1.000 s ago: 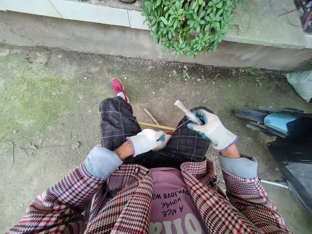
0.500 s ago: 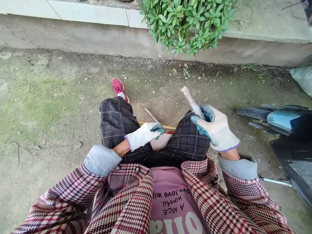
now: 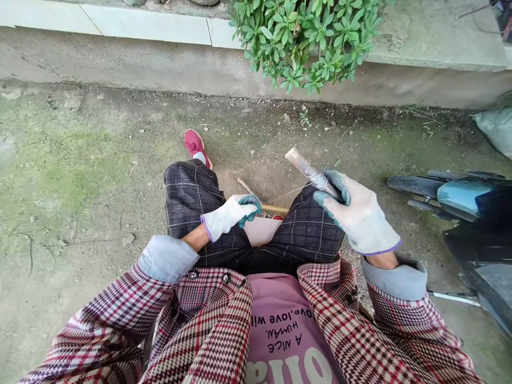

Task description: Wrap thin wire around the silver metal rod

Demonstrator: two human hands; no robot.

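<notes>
My right hand (image 3: 348, 205), in a white glove with a green coated palm, is closed round a pale stick (image 3: 300, 160). Shiny thin wire (image 3: 319, 179) is wound about the stick's middle. A fine strand stretches from that winding across to my left hand (image 3: 238, 213), gloved alike, whose fingers are pinched together over my lap. Just beyond the left fingers a slim light-brown stick (image 3: 245, 185) shows; I cannot tell whether the hand touches it. Between my knees lies a yellow bar (image 3: 274, 208), partly hidden by my legs and left hand.
Ahead runs a low concrete wall (image 3: 160, 69) with white tiles on top and a leafy green bush (image 3: 308, 37) hanging over it. On the right stands a wheeled vehicle (image 3: 456, 197), with a pale sack (image 3: 496, 128) beyond it. Mossy dirt ground surrounds my feet.
My right hand has tilted the wire-wound stick, so its far end has moved left and slightly down. My left hand has shifted a little left and up, its fingers still pinched.
</notes>
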